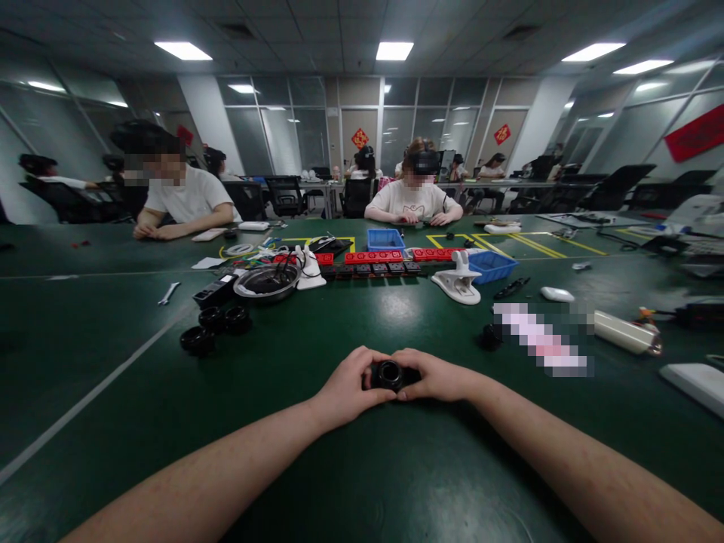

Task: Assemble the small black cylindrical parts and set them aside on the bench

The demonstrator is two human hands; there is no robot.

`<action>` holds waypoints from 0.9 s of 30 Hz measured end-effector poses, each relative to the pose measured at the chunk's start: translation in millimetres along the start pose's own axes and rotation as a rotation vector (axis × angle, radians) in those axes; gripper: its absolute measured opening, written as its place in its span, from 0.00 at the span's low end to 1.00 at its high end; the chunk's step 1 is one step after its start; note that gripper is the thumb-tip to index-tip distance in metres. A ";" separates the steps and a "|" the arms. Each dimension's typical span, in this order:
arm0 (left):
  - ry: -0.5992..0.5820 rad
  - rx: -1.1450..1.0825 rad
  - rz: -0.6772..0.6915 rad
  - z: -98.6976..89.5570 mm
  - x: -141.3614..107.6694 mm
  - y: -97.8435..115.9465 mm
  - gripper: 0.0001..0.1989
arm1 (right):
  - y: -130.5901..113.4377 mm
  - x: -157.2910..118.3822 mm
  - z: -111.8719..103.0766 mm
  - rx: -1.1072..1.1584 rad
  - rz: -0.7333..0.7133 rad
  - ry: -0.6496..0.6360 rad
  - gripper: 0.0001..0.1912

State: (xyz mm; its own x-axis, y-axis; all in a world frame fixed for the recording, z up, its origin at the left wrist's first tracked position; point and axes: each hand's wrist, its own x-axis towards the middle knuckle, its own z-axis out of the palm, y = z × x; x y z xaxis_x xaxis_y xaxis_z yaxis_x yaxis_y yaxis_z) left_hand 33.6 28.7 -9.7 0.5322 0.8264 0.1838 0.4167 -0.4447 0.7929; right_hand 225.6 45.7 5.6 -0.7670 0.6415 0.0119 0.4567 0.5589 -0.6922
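Note:
Between my two hands is a small black ring-shaped part (390,374) with a round hole through its middle, low over the green table (317,483). My left hand (351,383) closes around its left side, fingers over the top and thumb below. From the right, my right hand (431,375) grips the same part with curled fingers. Several similar black round parts (213,320) stand together to the left. A single black part (491,336) lies to the right of my right hand. What kind of part I hold cannot be made out.
Beyond my hands are a metal bowl (267,283) with a black cable, red socket strips (373,257), blue trays (491,265) and a white clamp base (459,280). A wrench (168,293) lies left, a beige cylinder (625,332) right. Two people sit across the table.

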 end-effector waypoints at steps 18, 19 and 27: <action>0.094 -0.020 -0.127 8.7 -2.7 1.5 0.18 | -6.3 4.0 28.6 -0.435 0.225 0.294 0.22; 0.107 -0.016 -0.129 9.2 -3.0 1.7 0.18 | -7.9 4.5 30.8 -0.490 0.231 0.310 0.23; 0.034 0.045 -0.054 3.5 -1.4 1.6 0.18 | -8.7 1.7 19.0 -0.325 0.092 0.192 0.26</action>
State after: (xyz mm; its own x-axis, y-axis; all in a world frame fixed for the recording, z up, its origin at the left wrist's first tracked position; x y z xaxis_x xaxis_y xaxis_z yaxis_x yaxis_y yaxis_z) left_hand 36.1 25.6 -10.8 0.4833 0.8603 0.1620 0.4768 -0.4139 0.7755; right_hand 211.7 32.0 -2.1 -0.6321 0.7661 0.1168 0.6621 0.6121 -0.4323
